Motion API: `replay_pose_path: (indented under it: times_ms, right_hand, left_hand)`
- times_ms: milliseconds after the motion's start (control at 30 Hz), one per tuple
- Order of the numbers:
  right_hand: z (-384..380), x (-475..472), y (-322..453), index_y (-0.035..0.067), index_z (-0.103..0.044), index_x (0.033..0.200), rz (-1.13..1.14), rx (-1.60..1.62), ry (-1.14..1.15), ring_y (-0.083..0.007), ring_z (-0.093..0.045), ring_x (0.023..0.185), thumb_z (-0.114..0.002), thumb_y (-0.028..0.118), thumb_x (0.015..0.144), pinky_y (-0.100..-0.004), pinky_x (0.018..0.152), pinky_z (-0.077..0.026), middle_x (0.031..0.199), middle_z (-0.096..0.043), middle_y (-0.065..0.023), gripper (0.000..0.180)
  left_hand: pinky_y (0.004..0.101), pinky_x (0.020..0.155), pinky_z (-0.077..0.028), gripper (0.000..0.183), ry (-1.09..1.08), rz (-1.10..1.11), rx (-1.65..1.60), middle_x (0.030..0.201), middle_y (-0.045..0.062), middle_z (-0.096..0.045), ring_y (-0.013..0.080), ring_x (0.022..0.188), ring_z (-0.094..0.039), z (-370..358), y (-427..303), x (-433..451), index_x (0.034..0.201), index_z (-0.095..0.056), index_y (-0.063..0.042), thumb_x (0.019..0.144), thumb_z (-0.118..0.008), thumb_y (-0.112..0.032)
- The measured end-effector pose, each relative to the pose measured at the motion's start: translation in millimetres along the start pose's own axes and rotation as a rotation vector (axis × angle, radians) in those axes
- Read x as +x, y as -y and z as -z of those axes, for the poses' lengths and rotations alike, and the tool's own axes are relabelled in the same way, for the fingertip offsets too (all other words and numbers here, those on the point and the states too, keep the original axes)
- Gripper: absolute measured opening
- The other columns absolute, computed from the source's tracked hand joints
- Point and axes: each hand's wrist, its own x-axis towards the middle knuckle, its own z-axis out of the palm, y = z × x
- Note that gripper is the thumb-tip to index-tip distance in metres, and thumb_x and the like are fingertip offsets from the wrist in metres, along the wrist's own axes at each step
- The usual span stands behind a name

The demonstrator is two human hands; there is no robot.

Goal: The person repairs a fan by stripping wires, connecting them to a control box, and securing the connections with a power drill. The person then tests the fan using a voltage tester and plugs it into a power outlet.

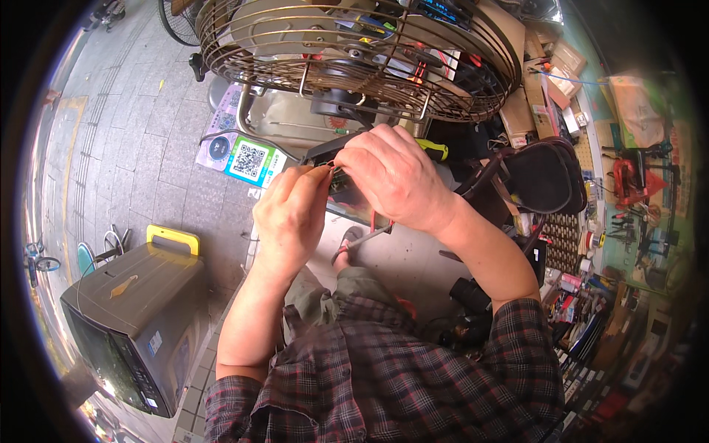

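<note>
My left hand (pixel 293 207) and my right hand (pixel 396 180) meet in front of me, fingertips almost touching. Both pinch thin electrical wires (pixel 333 164), reddish and green where they show between the fingers. Just below the fingertips, a small green circuit board (pixel 337 184) is partly visible; the fingers cover much of it. A dark plastic housing (pixel 328 148) extends behind my fingers, its far end hidden by the right hand. Beyond both hands, a large fan with a rusty wire guard (pixel 302 83) lies tilted across the work place.
A yellow-green tool handle (pixel 435 148) sits beyond my right hand. Printed code cards (pixel 249 160) hang at the left. A dark boxy appliance (pixel 138 293) stands on the pavement. To the right are a black-padded chair (pixel 534 177), cardboard boxes (pixel 518 113) and crowded shelves of parts.
</note>
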Motion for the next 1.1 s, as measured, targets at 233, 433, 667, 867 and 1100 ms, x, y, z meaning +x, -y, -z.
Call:
replay_pose_path:
  times_ms: [233,433,667,867,1100]
  right_hand:
    - [1.5,-0.9,-4.3,0.007,-0.069,0.105,0.031,0.017,0.019,-0.0251,-0.06,0.09,-0.074,0.012,0.09,-0.039,0.081,-0.05,0.098,-0.063,-0.0041,0.016]
    - [4.0,0.6,-5.3,0.007,-0.07,0.102,0.04,0.044,0.024,-0.0249,-0.06,0.09,-0.079,0.012,0.088,-0.0388,0.079,-0.049,0.097,-0.063,-0.0037,0.018]
    - [4.1,0.3,-4.9,0.007,-0.07,0.101,0.062,0.053,0.028,-0.0241,-0.06,0.09,-0.08,0.012,0.087,-0.038,0.078,-0.048,0.098,-0.064,-0.0029,0.017]
    - [5.5,1.6,-3.2,0.007,-0.071,0.099,0.058,0.043,0.009,-0.0235,-0.061,0.09,-0.08,0.013,0.088,-0.0378,0.077,-0.048,0.097,-0.064,-0.0025,0.015]
    - [4.0,-2.6,-5.1,0.007,-0.071,0.101,0.049,0.061,0.009,-0.0235,-0.061,0.09,-0.08,0.014,0.089,-0.0379,0.077,-0.048,0.097,-0.064,-0.003,0.016]
  left_hand:
    - [0.0398,0.072,-0.057,0.015,0.046,0.086,-0.096,0.095,0.013,-0.072,0.032,0.081,-0.072,-0.1,-2.9,-4.6,0.108,-0.074,-0.002,0.094,-0.076,0.002]
    - [0.037,0.062,-0.05,0.007,0.078,0.237,-0.387,0.085,0.011,-0.064,0.0264,0.068,-0.063,-7.2,4.0,-9.0,0.11,-0.065,0.0,0.108,-0.062,-0.006]
    - [0.0234,0.049,-0.032,0.03,0.118,0.808,-0.931,0.072,-0.003,-0.047,0.0055,0.055,-0.038,-10.2,-18.6,-9.6,0.094,-0.053,-0.008,0.119,-0.045,-0.023]
    - [0.0237,0.047,-0.031,0.046,-0.017,0.763,-0.974,0.07,-0.001,-0.045,0.0053,0.053,-0.037,-7.5,-8.3,-18.2,0.08,-0.049,-0.009,0.12,-0.042,-0.031]
    - [0.0293,0.062,-0.05,0.042,0.064,0.276,-0.335,0.107,0.01,-0.071,0.0157,0.073,-0.063,5.6,-0.3,-19.0,0.13,-0.068,-0.002,0.09,-0.083,-0.001]
